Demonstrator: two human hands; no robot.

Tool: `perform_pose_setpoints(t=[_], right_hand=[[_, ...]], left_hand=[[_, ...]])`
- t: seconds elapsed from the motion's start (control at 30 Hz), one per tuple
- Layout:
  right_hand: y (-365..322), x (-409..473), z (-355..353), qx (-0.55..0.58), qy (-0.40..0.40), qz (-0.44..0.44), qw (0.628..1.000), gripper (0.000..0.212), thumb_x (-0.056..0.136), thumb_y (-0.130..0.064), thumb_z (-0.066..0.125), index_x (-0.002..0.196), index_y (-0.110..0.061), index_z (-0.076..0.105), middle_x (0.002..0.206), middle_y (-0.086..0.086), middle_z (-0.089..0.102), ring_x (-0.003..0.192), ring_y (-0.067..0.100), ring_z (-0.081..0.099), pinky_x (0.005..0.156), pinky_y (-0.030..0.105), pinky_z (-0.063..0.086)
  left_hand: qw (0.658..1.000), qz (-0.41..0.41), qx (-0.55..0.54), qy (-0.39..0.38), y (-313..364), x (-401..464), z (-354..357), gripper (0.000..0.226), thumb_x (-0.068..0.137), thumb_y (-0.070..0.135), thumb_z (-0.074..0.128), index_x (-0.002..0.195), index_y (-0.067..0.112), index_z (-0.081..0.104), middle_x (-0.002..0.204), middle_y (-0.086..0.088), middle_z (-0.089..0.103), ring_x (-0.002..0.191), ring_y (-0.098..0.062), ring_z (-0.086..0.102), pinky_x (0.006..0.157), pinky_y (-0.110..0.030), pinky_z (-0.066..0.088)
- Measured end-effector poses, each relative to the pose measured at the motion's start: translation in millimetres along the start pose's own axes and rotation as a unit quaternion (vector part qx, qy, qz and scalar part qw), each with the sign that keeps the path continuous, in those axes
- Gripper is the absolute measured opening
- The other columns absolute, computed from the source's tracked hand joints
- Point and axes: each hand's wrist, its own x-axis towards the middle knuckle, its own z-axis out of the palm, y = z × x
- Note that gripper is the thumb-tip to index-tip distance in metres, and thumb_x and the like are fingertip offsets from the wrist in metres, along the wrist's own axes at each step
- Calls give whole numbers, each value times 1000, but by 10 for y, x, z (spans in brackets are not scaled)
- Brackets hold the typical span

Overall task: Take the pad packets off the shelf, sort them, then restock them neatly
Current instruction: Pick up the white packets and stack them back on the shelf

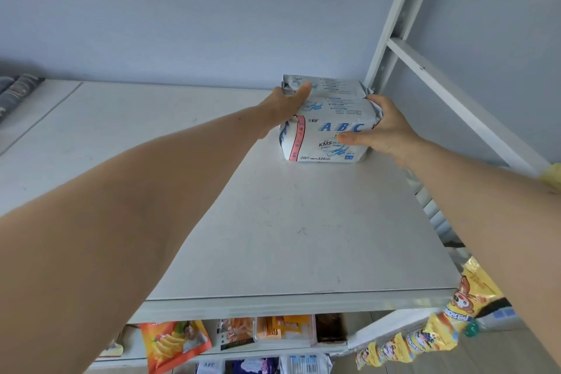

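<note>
A white pad packet [326,118] with blue "ABC" lettering and a pink side stripe sits at the back right of the top shelf board [273,237]. It looks like two packets stacked, though I cannot tell for sure. My left hand [285,106] grips its left upper edge, thumb lying over the top. My right hand [379,127] holds the right side, thumb across the front face and fingers curled round the end.
A white metal upright [394,18] and cross brace [455,97] stand right behind the packet. Lower shelves hold snack bags [174,343], boxes and more pad packets [305,364]. A strip of yellow sachets [425,334] hangs at the right. Folded fabric [15,91] lies far left.
</note>
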Motion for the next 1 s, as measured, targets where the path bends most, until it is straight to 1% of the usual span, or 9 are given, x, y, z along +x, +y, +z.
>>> perform_pose_setpoints(t=[0.07, 0.2, 0.3, 0.37, 0.5, 0.57, 0.67, 0.77, 1.0], right_hand=[[5, -29, 2, -6, 3, -3, 1000, 108, 50, -18, 94, 138, -26, 33, 126, -9, 55, 106, 4, 59, 89, 27, 51], [57, -134, 5, -27, 30, 6, 999, 116, 50, -18, 94, 144, -24, 25, 125, -14, 51, 109, 2, 56, 93, 26, 48], [59, -277, 52, -83, 71, 20, 994, 121, 51, -30, 94, 146, -22, 19, 143, 0, 36, 129, 14, 40, 108, 31, 35], [38, -424, 103, -107, 96, 30, 989, 116, 57, -32, 91, 146, -19, 19, 148, 4, 29, 135, 17, 33, 104, 23, 28], [-48, -833, 285, -122, 125, 44, 984, 110, 67, -33, 86, 148, -12, 15, 152, 9, 23, 139, 20, 26, 108, 25, 24], [-112, -1093, 396, -125, 140, 28, 982, 98, 74, -29, 81, 147, -11, 19, 149, 10, 27, 137, 21, 29, 106, 23, 24], [-166, -1537, 552, -146, 185, -38, 971, 69, 83, -21, 71, 140, -9, 35, 141, 11, 40, 130, 23, 41, 105, 28, 32], [-163, -2037, 718, -111, 212, -80, 967, 46, 89, -14, 63, 130, -8, 44, 134, 11, 48, 121, 19, 51, 99, 30, 44], [183, -3094, 1088, -82, 238, -146, 957, 26, 93, -14, 57, 118, -6, 52, 119, 8, 57, 107, 15, 58, 86, 25, 50]], left_hand=[[1000, 3, 5, 1, -5, -33, -10, 94, 66, 83, 37, 135, 20, 41, 128, 0, 57, 122, -22, 48, 101, -46, 32], [1000, 9, 4, 11, -29, -177, -35, 74, 89, 66, 36, 139, 13, 33, 108, 3, 52, 111, -17, 45, 98, -37, 32], [1000, 10, 21, 18, -65, -365, -70, 78, 90, 65, 34, 145, 11, 22, 131, -2, 47, 128, -24, 38, 104, -39, 30], [999, 10, 39, 23, -83, -543, -100, 80, 90, 66, 33, 147, 11, 19, 146, -4, 36, 131, -24, 35, 99, -36, 29], [998, 22, 64, 4, -234, -935, -84, 76, 91, 62, 36, 145, 10, 20, 145, -5, 36, 113, -19, 38, 87, -32, 27], [995, 39, 89, 3, -339, -1175, -71, 74, 91, 60, 41, 143, 11, 23, 142, -5, 36, 107, -16, 37, 85, -31, 30], [989, 78, 122, 12, -512, -1552, -74, 76, 89, 59, 47, 145, 14, 23, 149, -4, 28, 123, -16, 39, 91, -31, 35], [979, 158, 124, 35, -735, -1966, -85, 65, 90, 50, 53, 141, 15, 34, 145, -4, 35, 128, -16, 42, 100, -30, 40], [963, 267, 46, 6, -1299, -2883, 136, 31, 94, 29, 54, 123, 17, 52, 122, 2, 55, 102, -4, 57, 78, -11, 48]])
